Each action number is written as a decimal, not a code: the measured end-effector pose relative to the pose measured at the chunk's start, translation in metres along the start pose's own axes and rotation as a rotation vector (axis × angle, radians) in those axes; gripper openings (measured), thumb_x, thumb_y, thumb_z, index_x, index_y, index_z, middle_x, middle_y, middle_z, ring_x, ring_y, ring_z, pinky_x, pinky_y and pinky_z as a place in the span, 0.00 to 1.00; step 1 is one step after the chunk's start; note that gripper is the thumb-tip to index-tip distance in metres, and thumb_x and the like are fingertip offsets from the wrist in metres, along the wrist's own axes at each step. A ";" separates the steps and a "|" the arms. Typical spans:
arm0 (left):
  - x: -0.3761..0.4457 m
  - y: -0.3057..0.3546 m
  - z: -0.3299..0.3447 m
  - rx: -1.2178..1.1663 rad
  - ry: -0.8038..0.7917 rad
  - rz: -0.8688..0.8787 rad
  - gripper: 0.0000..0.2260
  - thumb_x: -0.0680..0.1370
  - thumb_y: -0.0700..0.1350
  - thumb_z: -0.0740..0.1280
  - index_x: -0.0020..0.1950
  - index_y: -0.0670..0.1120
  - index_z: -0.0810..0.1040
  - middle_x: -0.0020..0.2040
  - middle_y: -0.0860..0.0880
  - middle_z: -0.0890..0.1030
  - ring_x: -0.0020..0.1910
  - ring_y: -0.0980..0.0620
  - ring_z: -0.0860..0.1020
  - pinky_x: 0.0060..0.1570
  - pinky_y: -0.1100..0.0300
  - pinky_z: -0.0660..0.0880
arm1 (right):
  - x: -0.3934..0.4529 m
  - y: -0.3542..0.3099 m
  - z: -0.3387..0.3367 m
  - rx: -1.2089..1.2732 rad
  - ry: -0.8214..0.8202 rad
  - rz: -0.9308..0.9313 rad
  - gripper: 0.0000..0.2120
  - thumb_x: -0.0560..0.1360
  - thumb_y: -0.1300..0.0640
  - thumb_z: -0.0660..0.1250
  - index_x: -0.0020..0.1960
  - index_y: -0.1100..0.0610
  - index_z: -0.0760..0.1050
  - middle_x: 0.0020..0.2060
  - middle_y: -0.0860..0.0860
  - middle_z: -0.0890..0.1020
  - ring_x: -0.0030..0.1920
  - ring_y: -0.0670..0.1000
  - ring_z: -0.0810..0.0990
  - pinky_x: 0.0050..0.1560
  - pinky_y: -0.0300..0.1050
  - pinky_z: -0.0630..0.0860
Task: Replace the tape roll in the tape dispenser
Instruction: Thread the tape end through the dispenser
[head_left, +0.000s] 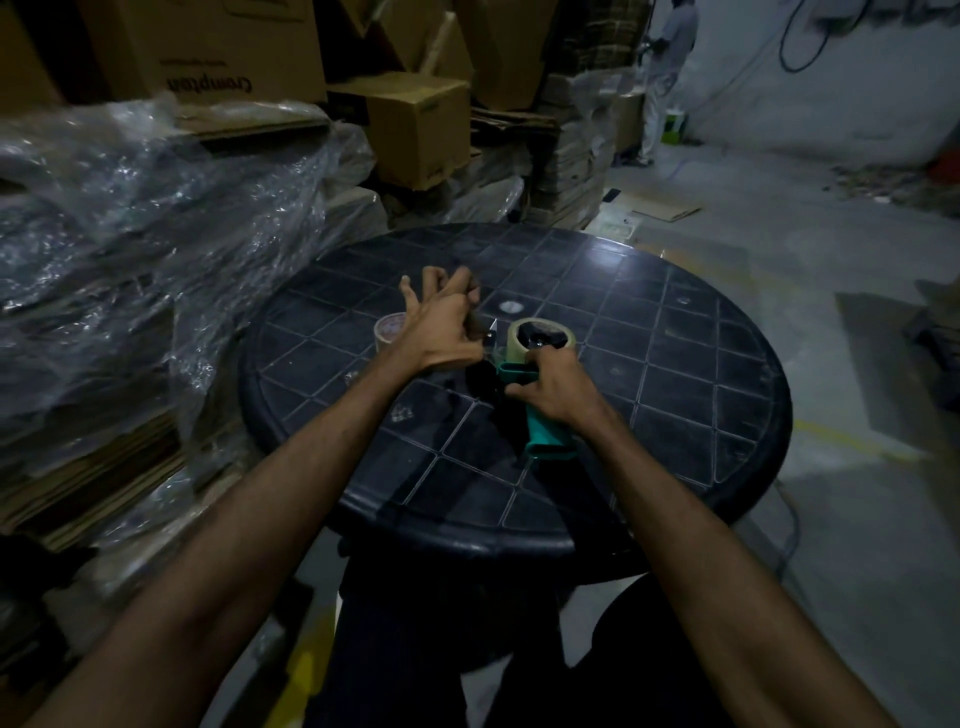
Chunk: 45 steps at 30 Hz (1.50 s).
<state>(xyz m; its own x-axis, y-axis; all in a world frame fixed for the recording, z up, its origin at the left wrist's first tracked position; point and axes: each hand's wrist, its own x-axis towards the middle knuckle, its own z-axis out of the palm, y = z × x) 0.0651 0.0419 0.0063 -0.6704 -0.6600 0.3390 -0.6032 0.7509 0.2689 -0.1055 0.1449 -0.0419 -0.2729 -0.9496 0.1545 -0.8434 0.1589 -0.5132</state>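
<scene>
A teal-handled tape dispenser lies on the round black table. My right hand is wrapped around its handle. A tan tape roll sits on the dispenser's hub, just beyond that hand. My left hand is at the dispenser's front end by the blade, thumb and a finger pinched there, the other fingers spread upward. What it pinches is too dark to tell. A second tape roll lies flat on the table, partly hidden behind my left hand.
Stacks of flat cardboard under clear plastic wrap press against the table's left side. Cardboard boxes are piled behind. A person stands far back right on the concrete floor.
</scene>
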 end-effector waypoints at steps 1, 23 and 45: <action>-0.001 -0.001 0.001 -0.003 0.007 -0.007 0.13 0.65 0.51 0.69 0.43 0.43 0.79 0.60 0.45 0.69 0.65 0.42 0.64 0.72 0.23 0.48 | 0.000 0.000 0.000 -0.001 0.001 -0.005 0.18 0.73 0.52 0.77 0.56 0.62 0.81 0.45 0.52 0.78 0.46 0.52 0.79 0.46 0.42 0.72; -0.018 -0.012 0.009 0.066 0.059 0.055 0.07 0.68 0.45 0.71 0.37 0.41 0.81 0.57 0.47 0.71 0.63 0.45 0.65 0.72 0.26 0.55 | -0.005 0.001 -0.004 -0.058 -0.026 -0.113 0.14 0.75 0.53 0.75 0.56 0.61 0.82 0.48 0.57 0.84 0.50 0.58 0.83 0.48 0.49 0.78; -0.047 -0.058 0.034 -0.332 0.023 -0.239 0.13 0.71 0.58 0.75 0.50 0.52 0.84 0.60 0.48 0.79 0.66 0.49 0.73 0.64 0.53 0.71 | 0.000 -0.001 -0.001 0.027 -0.057 0.007 0.19 0.74 0.52 0.75 0.62 0.58 0.80 0.56 0.55 0.84 0.52 0.52 0.82 0.52 0.43 0.74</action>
<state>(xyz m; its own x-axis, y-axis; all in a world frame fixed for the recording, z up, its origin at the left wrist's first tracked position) 0.1169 0.0288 -0.0558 -0.5162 -0.8191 0.2502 -0.5660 0.5456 0.6180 -0.1056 0.1457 -0.0405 -0.2509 -0.9625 0.1030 -0.8286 0.1585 -0.5369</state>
